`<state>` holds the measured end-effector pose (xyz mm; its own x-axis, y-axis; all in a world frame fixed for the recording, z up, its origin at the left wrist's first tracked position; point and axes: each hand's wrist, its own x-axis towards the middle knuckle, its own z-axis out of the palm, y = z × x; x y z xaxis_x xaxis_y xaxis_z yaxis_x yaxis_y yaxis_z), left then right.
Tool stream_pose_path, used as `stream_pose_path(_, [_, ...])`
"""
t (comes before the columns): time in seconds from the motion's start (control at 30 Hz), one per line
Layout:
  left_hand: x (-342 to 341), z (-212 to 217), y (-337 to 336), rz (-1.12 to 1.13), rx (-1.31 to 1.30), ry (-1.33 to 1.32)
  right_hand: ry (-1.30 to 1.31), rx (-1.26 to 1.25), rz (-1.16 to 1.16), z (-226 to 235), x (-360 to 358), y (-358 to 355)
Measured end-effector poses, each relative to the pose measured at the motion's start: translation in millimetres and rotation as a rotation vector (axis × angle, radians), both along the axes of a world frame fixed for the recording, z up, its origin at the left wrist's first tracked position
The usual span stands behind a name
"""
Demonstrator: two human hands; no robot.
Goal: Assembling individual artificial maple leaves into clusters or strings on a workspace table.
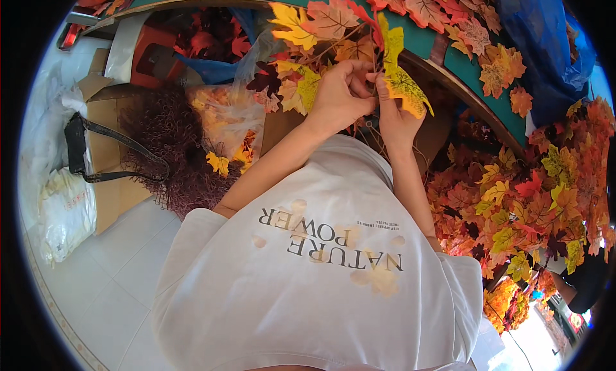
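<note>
Both my hands are together at the table's near edge, over a spray of artificial maple leaves [330, 18] in yellow, orange, pink and dark red. My left hand [340, 95] is closed in a pinch around the spray's thin stem; the fingertips partly hide the exact grip. Close beside it, my right hand [399, 118] is closed with the thumb up, holding a yellow-green artificial maple leaf [407, 89] by its base. Its leaf blade hangs over the right fingers. Thin brown stems show just below the hands.
Loose orange leaves [471, 34] lie on the green table [423, 42], with a blue plastic bag [545, 57] at its right. A big heap of leaf sprays [513, 198] stands right. At left are a cardboard box [106, 153], dark purple twigs [163, 146] and a clear bag of leaves [224, 114].
</note>
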<state>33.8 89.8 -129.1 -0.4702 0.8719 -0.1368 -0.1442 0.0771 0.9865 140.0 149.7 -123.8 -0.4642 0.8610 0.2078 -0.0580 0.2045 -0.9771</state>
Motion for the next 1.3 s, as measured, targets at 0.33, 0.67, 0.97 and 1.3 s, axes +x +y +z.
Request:
stream_pose_path(0.33, [0,-9,2,-0.062,0.028,-0.367,0.028,-0.047,-0.095,-34,4,15])
stream_pose_path(0.67, [14,-7,-1,0.06,0.043,0.312,0.191,-0.517,0.023,-31,6,24])
stream_pose_path(0.97, [13,1,-2,0.108,0.118,0.523,0.225,-0.64,0.128,-34,9,26])
stream_pose_path(1.3, [12,-1,-1,0.103,0.171,0.536,0.297,-0.886,0.132,-38,11,25])
